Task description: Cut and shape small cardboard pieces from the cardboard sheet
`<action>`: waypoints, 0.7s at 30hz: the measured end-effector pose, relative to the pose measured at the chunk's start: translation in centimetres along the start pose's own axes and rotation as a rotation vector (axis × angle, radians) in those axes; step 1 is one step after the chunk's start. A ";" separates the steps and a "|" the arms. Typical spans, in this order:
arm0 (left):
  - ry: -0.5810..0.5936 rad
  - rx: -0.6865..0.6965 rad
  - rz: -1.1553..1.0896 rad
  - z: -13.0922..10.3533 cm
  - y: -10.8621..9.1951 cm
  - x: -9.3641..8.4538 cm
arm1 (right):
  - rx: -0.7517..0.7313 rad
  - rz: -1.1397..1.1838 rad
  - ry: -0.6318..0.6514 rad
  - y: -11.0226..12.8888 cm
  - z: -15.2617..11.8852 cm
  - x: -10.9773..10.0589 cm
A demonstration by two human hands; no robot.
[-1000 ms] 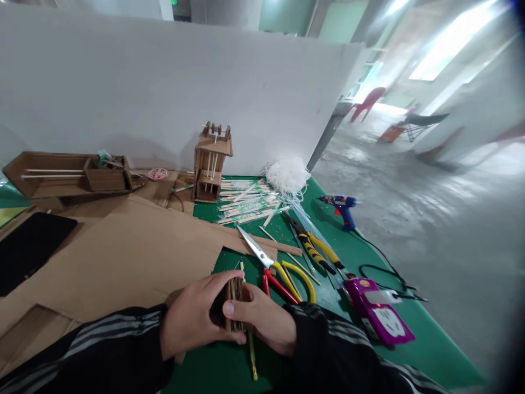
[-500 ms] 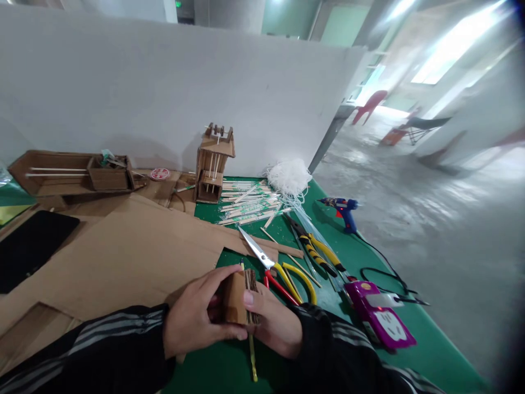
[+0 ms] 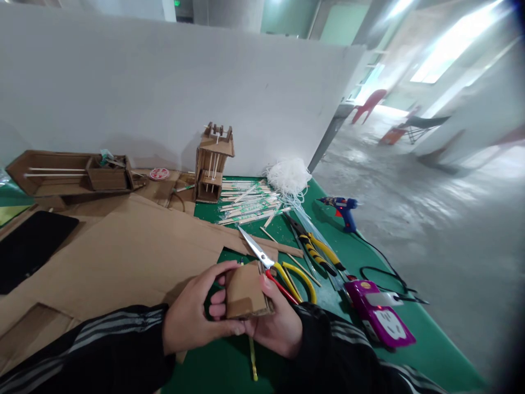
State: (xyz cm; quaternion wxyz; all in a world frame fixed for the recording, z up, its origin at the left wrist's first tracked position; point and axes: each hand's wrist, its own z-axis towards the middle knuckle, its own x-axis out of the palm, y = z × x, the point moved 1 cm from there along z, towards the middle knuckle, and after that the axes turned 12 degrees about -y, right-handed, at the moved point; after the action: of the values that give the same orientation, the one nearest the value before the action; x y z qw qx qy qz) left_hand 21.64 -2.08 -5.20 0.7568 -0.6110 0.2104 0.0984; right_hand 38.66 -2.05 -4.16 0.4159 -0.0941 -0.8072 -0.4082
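Observation:
A small block of layered cardboard pieces [image 3: 245,293] is held between both hands, its flat brown face turned up and its corrugated edges showing at the right. My left hand [image 3: 197,309] is curled around its left side, thumb along the bottom edge. My right hand [image 3: 281,320] grips the right side, with the thumb pressed on top at the corner. Beneath the hands lies a slim tool with a yellowish see-through handle [image 3: 253,361]; its middle is hidden. Scissors [image 3: 266,260] with red and yellow handles lie just beyond the right hand.
Pliers [image 3: 315,249], a blue glue gun [image 3: 345,208] and a purple power strip [image 3: 381,314] sit to the right. Wrapped sticks [image 3: 250,205], white string [image 3: 289,178] and a cardboard model [image 3: 214,164] stand behind. Cardboard sheet [image 3: 135,246] and a black phone-like slab [image 3: 36,246] lie left.
The cardboard block has been turned so that its broad face shows more and its layered edge less. My right thumb has shifted right with it. Both wrists stay nearly in place.

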 end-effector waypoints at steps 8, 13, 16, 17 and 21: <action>0.015 -0.002 -0.082 0.0 0.1 0.0 | -0.008 0.020 0.021 0.1 -0.1 0.2; 0.000 0.076 -0.026 0.0 -0.2 -0.2 | -0.067 0.008 -0.009 -0.1 -0.1 -0.1; -0.025 0.161 0.058 0.0 -0.3 -0.2 | -0.130 -0.115 -0.150 -0.1 0.0 -0.2; -0.028 0.179 0.093 0.0 -0.3 -0.2 | -0.168 -0.181 -0.189 0.0 0.1 -0.3; 0.002 0.270 0.208 -0.1 0.0 0.0 | -0.307 -0.391 -0.209 -0.2 0.5 -0.4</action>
State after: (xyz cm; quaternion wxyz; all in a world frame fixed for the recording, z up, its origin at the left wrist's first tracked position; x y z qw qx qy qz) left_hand 21.67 -2.18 -5.19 0.8175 -0.4788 0.2846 0.1466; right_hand 38.57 -1.73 -4.75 0.2245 -0.0398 -0.7773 -0.5864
